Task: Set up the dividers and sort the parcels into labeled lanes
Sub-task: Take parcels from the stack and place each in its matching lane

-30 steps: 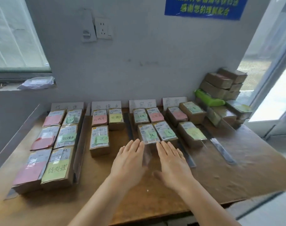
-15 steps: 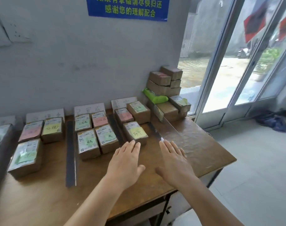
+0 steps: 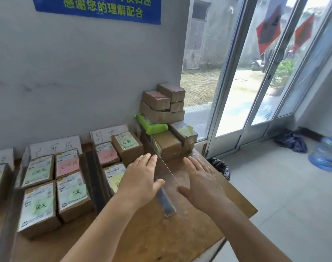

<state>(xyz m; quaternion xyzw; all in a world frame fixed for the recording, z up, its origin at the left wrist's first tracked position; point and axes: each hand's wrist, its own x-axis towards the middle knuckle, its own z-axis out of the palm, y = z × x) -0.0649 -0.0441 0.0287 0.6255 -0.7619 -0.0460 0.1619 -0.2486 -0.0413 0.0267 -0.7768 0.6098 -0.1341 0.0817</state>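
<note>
A clear plastic divider (image 3: 166,173) stands on edge on the wooden table (image 3: 180,231), running from the parcel pile toward me. My left hand (image 3: 140,178) lies flat against its left face with straight fingers, the thumb touching it. My right hand (image 3: 201,181) is held flat on the divider's right side; I cannot tell if it touches. Taped cardboard parcels (image 3: 71,195) with pink, green and yellow notes lie in lanes to the left, behind them handwritten white label cards (image 3: 55,146).
An unsorted pile of parcels (image 3: 162,108) with a green packet (image 3: 152,125) is stacked at the table's back right corner. Another divider (image 3: 94,178) stands between lanes. The table's right edge drops to a tiled floor with a water jug (image 3: 327,154) by glass doors.
The view has swung right, away from the left lanes. Both hands have moved right from the middle lanes to either side of the rightmost clear divider.
</note>
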